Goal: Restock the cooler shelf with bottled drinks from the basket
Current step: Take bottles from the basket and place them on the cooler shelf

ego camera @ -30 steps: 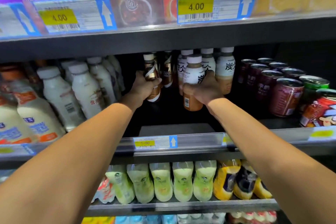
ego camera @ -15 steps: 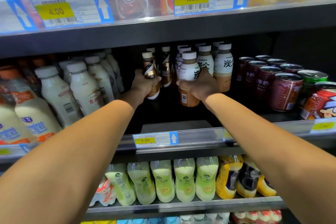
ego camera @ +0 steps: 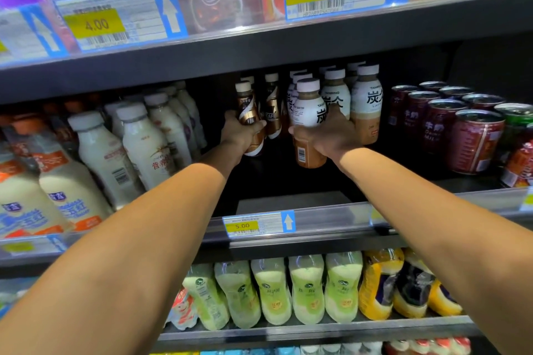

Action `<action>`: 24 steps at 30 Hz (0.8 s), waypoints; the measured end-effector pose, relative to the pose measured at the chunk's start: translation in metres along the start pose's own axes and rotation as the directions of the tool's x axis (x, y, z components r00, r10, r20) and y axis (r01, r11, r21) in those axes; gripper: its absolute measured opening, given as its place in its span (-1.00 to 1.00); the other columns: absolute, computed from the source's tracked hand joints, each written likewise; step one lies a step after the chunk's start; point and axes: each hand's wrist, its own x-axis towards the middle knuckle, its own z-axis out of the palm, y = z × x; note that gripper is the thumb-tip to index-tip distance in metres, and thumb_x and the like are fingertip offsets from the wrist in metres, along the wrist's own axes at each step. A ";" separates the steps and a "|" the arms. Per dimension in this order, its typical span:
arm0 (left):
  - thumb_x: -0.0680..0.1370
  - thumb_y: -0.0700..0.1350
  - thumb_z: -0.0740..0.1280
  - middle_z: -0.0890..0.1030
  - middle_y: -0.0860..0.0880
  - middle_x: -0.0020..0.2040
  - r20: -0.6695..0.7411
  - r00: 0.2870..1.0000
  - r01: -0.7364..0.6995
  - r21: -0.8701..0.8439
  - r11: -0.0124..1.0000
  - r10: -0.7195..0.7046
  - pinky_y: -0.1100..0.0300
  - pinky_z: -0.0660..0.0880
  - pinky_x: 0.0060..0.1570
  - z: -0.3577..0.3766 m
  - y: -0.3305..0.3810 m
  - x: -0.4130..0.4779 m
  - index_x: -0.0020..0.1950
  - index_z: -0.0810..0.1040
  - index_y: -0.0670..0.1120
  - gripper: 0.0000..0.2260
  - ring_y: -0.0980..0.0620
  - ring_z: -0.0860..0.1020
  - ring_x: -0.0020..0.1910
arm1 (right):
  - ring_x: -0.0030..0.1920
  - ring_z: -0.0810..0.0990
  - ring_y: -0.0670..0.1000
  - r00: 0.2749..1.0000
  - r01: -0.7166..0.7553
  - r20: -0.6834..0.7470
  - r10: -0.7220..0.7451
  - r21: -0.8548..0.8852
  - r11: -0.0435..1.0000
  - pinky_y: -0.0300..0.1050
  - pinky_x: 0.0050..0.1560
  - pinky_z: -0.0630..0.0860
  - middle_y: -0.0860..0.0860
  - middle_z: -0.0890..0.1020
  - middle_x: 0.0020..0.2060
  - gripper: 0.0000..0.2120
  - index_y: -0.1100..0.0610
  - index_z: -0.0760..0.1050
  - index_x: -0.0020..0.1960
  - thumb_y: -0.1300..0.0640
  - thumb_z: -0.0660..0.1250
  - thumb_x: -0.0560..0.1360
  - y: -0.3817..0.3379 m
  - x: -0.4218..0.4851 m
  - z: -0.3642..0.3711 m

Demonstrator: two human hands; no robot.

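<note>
Deep on the cooler shelf (ego camera: 291, 200), the latte bottle (ego camera: 307, 111) stands upright, long axis vertical and cap up, with my right hand (ego camera: 328, 137) wrapped round its lower half. It sits just in front of the latte row (ego camera: 366, 101), touching or nearly touching the bottle behind it. Just to its left the brown bottle (ego camera: 248, 112) is upright too, perhaps leaning a little left. My left hand (ego camera: 240, 135) is clamped round its waist, directly ahead of the brown row (ego camera: 272, 108). So both hands are full, with a narrow dark gap between them, and both arms reach about equally far in; neither is nearer. Whether either base rests on the shelf I cannot tell, as the floor is black there. What matters for the next move, as I judge it, is that each bottle lies straight ahead of its own hand and in line with its own row. Bare shelf lies between the bottles and the front rail (ego camera: 331, 219). A short push back and down should seat each one as the new front of its lane, kept vertical so it does not knock the row. Milk bottles (ego camera: 144, 141) crowd the left and cans (ego camera: 473, 138) the right, both clear of the two lanes. No basket shows.
</note>
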 end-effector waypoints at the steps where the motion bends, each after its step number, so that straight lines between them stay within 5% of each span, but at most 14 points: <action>1: 0.42 -0.04 0.55 0.58 -0.09 0.22 0.003 1.000 0.001 -0.001 1.000 -0.001 0.01 0.51 0.22 0.001 0.000 0.001 0.36 0.35 -0.12 -0.39 -0.07 0.57 0.16 | 0.22 0.57 0.08 1.000 -0.002 0.003 0.002 0.009 1.000 -0.13 0.17 0.44 0.03 0.61 0.21 -0.37 0.09 0.38 0.29 -0.04 0.59 0.35 0.000 0.000 0.000; 19: 0.42 0.00 0.54 0.55 -0.11 0.29 -0.014 0.999 0.030 0.034 0.999 -0.029 0.02 0.47 0.27 0.007 0.001 0.008 0.41 0.31 -0.12 -0.34 -0.10 0.55 0.24 | 0.26 0.54 0.07 1.000 -0.020 0.018 0.021 -0.018 1.000 -0.14 0.18 0.42 0.04 0.59 0.23 -0.35 0.09 0.35 0.33 -0.04 0.57 0.36 0.005 0.011 0.005; 24: 0.48 0.08 0.47 0.53 -0.16 0.31 0.008 1.000 0.006 0.224 0.974 -0.008 0.03 0.47 0.21 0.007 0.012 0.001 0.40 0.28 -0.13 -0.38 -0.19 0.53 0.26 | 0.37 0.43 0.20 0.997 -0.050 -0.058 0.041 -0.158 0.986 0.12 0.37 0.42 0.12 0.48 0.34 -0.18 0.03 0.32 0.39 -0.27 0.53 0.27 0.005 0.012 0.012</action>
